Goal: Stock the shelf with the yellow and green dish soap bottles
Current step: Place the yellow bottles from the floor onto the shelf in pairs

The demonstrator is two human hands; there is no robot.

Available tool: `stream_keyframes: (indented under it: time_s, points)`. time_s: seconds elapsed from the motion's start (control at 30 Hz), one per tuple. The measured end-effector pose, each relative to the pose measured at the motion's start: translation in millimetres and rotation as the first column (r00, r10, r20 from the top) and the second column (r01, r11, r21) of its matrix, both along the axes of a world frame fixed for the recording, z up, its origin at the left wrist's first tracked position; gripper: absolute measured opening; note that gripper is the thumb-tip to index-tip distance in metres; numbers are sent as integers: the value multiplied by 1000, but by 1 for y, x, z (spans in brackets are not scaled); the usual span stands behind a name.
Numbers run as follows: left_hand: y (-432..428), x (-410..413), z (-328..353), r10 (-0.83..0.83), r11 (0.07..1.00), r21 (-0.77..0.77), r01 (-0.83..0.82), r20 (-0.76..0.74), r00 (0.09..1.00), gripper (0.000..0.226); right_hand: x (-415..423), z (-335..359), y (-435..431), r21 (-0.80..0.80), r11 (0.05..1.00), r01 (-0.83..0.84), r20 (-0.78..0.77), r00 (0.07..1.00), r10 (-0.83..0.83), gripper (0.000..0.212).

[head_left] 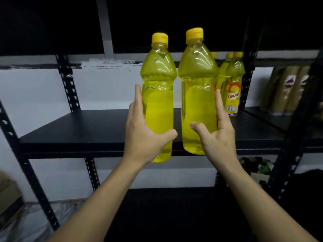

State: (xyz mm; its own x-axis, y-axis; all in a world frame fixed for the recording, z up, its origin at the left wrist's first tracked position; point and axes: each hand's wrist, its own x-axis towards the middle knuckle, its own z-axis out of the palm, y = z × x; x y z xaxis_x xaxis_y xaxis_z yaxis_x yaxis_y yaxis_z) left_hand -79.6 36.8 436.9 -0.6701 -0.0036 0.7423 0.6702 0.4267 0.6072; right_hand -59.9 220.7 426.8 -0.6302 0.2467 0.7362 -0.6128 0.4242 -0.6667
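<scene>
Before the shelf [78,126], left grip [143,137] clasps left bottle [159,75], right grip [216,137] clasps right bottle [197,75].

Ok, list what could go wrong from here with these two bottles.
The left bottle seems to hang lower than the shelf front edge and could catch it when pushed in. The right bottle is close to the stocked bottles and might knock them. The left hand and right hand grip low, so either bottle could tip.
</scene>
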Motion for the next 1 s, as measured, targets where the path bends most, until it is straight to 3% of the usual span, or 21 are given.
stream_keyframes:
  time_s: [0.13, 0.27, 0.47, 0.7, 1.0]
  points:
    - [10, -20, 4, 44, 999, 9, -44, -4, 999, 125, -30, 3, 25, 108, 980, 165, -17, 986, -165, 98]
    - [20, -39, 4, 76, 997, 26, -75, -17, 997, 125, -53, -6, 43, 142, 965, 219, 25, 974, -225, 97]
    - [34, -75, -7, 115, 993, 1, -115, -35, 993, 125, -83, -10, 56, 49, 981, 189, 142, 971, -194, 86]
    - [43, -111, -16, 121, 992, 27, -121, -17, 993, 123, -108, -6, 78, 109, 990, 89, 280, 953, -116, 86]
    - [41, -173, -12, 11, 990, -140, -1, 73, 997, 137, -146, -1, 72, 33, 999, 28, 359, 932, -38, 81]
